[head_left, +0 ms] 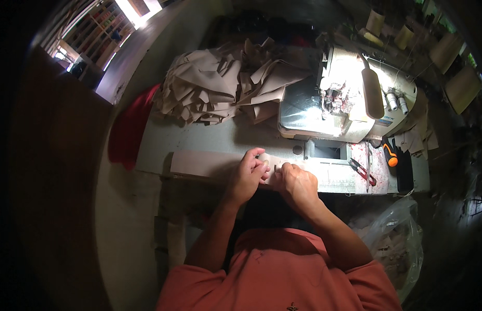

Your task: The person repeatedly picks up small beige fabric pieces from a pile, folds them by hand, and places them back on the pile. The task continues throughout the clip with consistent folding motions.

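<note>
Fingers, head view: left hand [245, 180], bent, thumb near the others, at a pale cloth strip [199, 164]; whether clamped on it, cannot tell. Right hand [301, 185], fingers bunched together by a small dark piece [275, 168]; grip hidden. Strip: along the near edge of the table [160, 136], reaching left of both hands. Beyond: heaped pale cloth [199, 83]; sewing machine [303, 103], brightly lit. Right of the hands: red-handled snips [364, 174]; orange-and-black tool [391, 157].
</note>
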The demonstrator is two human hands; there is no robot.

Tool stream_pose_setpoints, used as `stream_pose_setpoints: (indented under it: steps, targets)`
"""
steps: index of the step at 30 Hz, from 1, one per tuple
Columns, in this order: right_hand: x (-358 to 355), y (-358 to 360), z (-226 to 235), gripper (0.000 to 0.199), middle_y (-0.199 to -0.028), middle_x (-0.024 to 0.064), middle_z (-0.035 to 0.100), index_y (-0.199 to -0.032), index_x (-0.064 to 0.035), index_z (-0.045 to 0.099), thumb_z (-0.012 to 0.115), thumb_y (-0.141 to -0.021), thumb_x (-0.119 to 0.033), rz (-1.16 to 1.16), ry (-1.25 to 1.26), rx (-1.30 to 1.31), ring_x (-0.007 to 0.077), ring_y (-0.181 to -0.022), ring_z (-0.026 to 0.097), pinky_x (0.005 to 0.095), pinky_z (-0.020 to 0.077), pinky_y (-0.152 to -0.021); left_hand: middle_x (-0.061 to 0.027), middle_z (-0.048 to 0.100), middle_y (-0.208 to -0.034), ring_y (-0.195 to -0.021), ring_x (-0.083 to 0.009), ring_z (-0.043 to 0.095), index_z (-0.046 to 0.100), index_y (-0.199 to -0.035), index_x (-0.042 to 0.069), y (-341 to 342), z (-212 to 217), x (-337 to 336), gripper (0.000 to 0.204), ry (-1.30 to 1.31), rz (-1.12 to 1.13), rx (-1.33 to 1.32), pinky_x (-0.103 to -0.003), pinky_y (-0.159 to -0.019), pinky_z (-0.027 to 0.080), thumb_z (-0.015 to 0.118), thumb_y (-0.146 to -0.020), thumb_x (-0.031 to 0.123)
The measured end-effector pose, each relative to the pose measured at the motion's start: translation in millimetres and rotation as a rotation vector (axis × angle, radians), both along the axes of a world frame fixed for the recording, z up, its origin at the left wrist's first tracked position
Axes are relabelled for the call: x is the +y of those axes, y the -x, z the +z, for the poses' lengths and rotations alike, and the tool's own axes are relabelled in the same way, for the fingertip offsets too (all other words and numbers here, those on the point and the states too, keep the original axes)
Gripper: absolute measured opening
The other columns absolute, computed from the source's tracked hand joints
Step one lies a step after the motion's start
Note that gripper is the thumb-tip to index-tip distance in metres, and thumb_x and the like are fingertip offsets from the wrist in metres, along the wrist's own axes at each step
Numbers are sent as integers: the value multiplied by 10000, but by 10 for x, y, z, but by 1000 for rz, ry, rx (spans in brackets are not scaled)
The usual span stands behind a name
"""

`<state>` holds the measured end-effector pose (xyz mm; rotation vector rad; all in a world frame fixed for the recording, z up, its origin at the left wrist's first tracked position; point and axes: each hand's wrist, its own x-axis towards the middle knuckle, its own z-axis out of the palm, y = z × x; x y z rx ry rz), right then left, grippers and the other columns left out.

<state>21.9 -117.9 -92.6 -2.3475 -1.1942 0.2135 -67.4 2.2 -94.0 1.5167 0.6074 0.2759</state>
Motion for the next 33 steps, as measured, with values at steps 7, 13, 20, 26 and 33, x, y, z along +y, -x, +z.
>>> stream_pose_setpoints:
  steps: [7, 13, 20, 26, 33]
  targets:
    - [39, 3, 42, 183, -625, 184, 566, -660, -7, 516, 525, -704, -184, -35, 7, -33, 313, -570, 571, 392, 455, -518, -59, 536, -790, -644, -100, 490, 414, -1076, -6, -59, 6, -34, 289, -121, 1, -67, -228, -599, 434, 485, -811, 85]
    - [-417, -355, 228, 97, -651, 20, 519, -733, -11, 516, 530, -769, -100, 30, -439, 1041, 77, -584, 481, 214, 397, -528, -57, 516, -935, -838, -107, 510, 386, -1135, 17, -156, 166, -9, 356, -315, -292, -245, -240, -739, 423, 507, -807, 86]
    - [-764, -539, 480, 155, -746, 10, 538, -853, 4, 535, 537, -805, -144, 123, -652, 1275, 57, -663, 487, 195, 405, -592, -19, 570, -778, -757, -67, 511, 572, -853, 3, -621, 646, -183, 168, -57, -557, -137, -214, -699, 416, 616, -754, 131]
    - [-687, -400, 598, 114, -741, 13, 547, -848, 17, 533, 540, -805, -89, -45, -514, 970, 55, -620, 503, 195, 433, -583, -58, 584, -698, -651, -90, 541, 592, -826, -1, -627, 786, -256, 191, -215, -449, -37, -244, -578, 441, 605, -740, 169]
    - [-635, -405, 648, 96, -741, 20, 535, -894, 10, 507, 489, -827, -55, 109, -567, 1035, 62, -643, 512, 215, 454, -583, -2, 572, -736, -686, -51, 502, 584, -794, -1, -595, 881, -200, 149, -193, -460, -69, -203, -620, 416, 588, -778, 147]
